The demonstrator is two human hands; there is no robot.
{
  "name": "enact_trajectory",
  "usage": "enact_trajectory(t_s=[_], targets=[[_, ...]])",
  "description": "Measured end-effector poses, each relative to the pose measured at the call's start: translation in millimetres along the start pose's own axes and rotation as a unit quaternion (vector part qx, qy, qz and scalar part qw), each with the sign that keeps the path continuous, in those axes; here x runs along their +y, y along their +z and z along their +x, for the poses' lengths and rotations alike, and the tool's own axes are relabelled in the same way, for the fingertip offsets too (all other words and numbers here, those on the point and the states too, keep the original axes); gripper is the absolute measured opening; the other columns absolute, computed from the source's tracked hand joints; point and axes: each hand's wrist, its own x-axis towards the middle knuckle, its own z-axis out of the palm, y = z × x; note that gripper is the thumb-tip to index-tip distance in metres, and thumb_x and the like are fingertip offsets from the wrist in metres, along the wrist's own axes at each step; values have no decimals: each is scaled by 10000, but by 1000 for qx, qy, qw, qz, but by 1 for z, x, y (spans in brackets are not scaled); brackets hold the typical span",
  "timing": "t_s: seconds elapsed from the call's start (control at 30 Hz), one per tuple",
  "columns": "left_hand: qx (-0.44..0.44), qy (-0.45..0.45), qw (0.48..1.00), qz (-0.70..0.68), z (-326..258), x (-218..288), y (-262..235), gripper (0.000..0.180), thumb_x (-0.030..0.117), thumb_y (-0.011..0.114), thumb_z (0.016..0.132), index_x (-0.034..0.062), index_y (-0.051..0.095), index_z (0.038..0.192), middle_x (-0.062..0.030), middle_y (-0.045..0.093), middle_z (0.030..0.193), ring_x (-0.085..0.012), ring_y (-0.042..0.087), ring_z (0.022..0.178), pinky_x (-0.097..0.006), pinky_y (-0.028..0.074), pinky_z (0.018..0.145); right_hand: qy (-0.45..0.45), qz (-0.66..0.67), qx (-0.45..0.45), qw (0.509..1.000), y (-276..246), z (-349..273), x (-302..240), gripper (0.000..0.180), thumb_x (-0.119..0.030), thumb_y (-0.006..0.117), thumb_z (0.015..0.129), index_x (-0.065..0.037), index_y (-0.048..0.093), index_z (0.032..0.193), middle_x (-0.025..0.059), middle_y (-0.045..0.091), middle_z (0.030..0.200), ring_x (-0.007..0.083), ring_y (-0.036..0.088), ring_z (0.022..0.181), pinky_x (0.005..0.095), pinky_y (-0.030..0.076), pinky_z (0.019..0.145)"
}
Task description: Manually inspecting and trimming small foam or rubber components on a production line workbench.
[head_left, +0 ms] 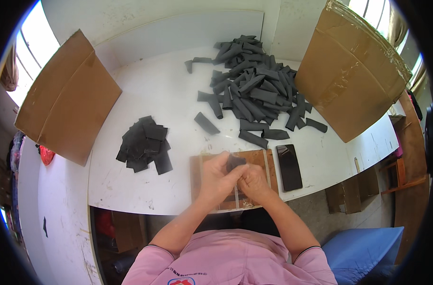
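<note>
Close together over a brown board (195,183), my left hand (217,179) and my right hand (255,182) meet around a small dark grey fabric piece (235,162). The left fingers are closed on it from the left and hide part of it. My right fingers are curled in a pinch at its lower right side, touching the left thumb. To the left lies a pile of flat dark grey fabric pieces (143,145). Beyond the board is a large heap of dark grey fabric tubes (256,88), with several lying loose at its near edge.
A black phone (289,167) lies just right of the board on the white table (173,102). Cardboard panels stand at the left (69,97) and right (354,69). The table's curved front edge is close to my body. A blue bag or sheet (363,251) sits below right.
</note>
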Motion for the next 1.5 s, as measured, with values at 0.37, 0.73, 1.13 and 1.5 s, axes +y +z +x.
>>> enact_trajectory(t_s=[0.37, 0.73, 1.13, 1.5], targets=[[-13, 62, 982, -179, 1, 6, -5, 205, 103, 572, 807, -35, 553, 956, -121, 608, 825, -134, 576, 719, -231, 471, 636, 60, -23, -57, 996, -17, 11, -26, 160, -129, 545, 794, 15, 545, 864, 156, 555, 788, 338, 548, 702, 366, 437, 604], [66, 96, 949, -294, 5, 12, -22, 180, 128, 554, 819, -39, 552, 884, -133, 583, 868, -184, 552, 786, -286, 451, 701, -1, -68, -42, 997, -14, 16, -24, 208, -239, 533, 783, -42, 549, 718, 117, 516, 639, 298, 532, 636, 399, 405, 551], [130, 109, 970, -175, 3, 13, -22, 158, 121, 573, 807, -28, 577, 859, -102, 593, 788, -153, 538, 744, -262, 411, 709, 3, -83, -25, 996, -12, 16, -26, 240, -242, 541, 779, -33, 536, 661, 103, 529, 633, 286, 530, 632, 393, 410, 541], [94, 149, 984, -15, 2, 21, -23, 146, 117, 606, 772, -29, 596, 781, -100, 596, 761, -156, 517, 726, -262, 395, 689, -2, -7, -15, 1000, -2, 12, -8, 190, -211, 551, 759, -34, 554, 691, 105, 522, 642, 282, 528, 631, 385, 413, 541]])
